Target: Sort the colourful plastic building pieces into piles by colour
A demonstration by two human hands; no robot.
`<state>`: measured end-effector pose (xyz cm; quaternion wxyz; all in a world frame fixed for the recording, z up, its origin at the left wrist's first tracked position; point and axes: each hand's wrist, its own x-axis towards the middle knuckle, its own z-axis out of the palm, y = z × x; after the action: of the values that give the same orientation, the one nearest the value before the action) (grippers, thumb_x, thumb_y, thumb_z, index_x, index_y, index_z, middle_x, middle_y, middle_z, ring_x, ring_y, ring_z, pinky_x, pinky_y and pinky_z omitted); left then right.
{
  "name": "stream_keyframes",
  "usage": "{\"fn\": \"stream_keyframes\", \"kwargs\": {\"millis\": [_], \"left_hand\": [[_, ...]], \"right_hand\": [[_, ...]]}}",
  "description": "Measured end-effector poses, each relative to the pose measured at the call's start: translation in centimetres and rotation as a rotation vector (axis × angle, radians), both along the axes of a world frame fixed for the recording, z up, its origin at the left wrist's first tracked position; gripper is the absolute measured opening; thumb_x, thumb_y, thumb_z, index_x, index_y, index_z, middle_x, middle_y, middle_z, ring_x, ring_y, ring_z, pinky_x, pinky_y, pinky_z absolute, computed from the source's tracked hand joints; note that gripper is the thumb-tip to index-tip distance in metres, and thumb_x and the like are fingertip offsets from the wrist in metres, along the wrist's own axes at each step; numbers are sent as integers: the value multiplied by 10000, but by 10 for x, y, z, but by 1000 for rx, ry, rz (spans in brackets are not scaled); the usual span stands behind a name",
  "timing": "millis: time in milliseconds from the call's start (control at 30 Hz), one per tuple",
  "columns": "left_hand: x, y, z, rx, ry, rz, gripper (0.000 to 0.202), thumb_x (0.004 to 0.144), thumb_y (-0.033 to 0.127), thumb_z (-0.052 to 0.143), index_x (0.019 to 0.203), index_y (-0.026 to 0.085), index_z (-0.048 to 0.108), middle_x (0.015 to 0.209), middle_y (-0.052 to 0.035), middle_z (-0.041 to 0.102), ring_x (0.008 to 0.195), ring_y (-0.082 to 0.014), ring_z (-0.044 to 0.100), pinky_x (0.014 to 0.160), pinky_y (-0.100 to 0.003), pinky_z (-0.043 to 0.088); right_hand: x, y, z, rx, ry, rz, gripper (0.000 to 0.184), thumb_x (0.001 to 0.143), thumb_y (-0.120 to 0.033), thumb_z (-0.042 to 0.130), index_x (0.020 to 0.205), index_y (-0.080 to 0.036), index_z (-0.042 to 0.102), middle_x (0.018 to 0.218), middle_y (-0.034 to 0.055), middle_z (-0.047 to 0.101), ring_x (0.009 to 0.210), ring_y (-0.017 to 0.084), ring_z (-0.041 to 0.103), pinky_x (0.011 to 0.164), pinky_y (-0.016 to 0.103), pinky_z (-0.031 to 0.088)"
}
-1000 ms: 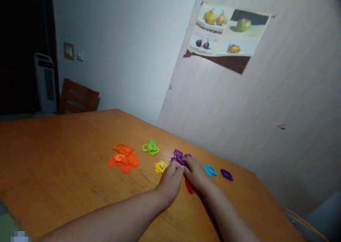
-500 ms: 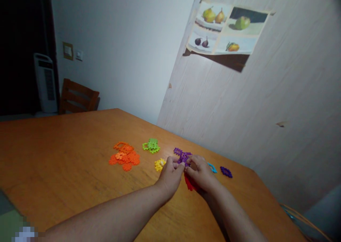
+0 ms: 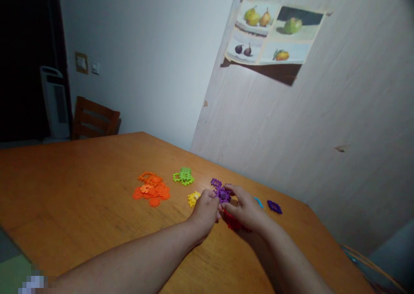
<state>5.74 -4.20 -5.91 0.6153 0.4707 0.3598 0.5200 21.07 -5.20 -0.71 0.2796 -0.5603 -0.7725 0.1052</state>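
Just above the middle of the table, my left hand (image 3: 205, 207) pinches a purple toothed plastic building piece (image 3: 222, 195) by its near left edge. My right hand (image 3: 243, 204) is curved around the right side of that same piece, fingertips at its top and thumb low down. Behind it lies another purple piece (image 3: 216, 182) with an open middle. Red toothed pieces (image 3: 233, 220) show beneath my right hand, partly covered by it. A yellow piece (image 3: 193, 198) rests left of my left hand.
Orange pieces (image 3: 152, 189) lie heaped to the left, with green pieces (image 3: 184, 176) behind. A blue piece (image 3: 258, 202) is half hidden past my right hand, and a dark purple piece (image 3: 274, 207) sits near the wooden table's (image 3: 97, 190) far right edge.
My right hand's fingers have spread wider, uncovering more of the purple piece. The left hand has turned slightly. More of the red pieces shows beneath.
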Motion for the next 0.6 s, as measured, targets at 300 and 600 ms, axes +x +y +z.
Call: {"fn": "stream_keyframes", "kwargs": {"millis": [300, 600], "left_hand": [[-2, 1, 2, -9, 28, -21, 80, 838, 273, 498, 871, 207, 467, 645, 31, 574, 557, -118, 571, 540, -218, 417], [-4, -6, 9, 11, 46, -51, 217, 892, 405, 539, 916, 193, 497, 787, 0, 634, 562, -84, 564, 555, -206, 410]], "right_hand": [[-16, 4, -14, 42, -21, -76, 472, 805, -315, 695, 1254, -173, 660, 1195, 118, 692, 1089, 244, 641, 963, 385, 496], [52, 30, -12, 153, 42, -323, 439, 798, -324, 630, 1211, -188, 693, 1106, 106, 731, 985, 238, 672, 900, 369, 514]]}}
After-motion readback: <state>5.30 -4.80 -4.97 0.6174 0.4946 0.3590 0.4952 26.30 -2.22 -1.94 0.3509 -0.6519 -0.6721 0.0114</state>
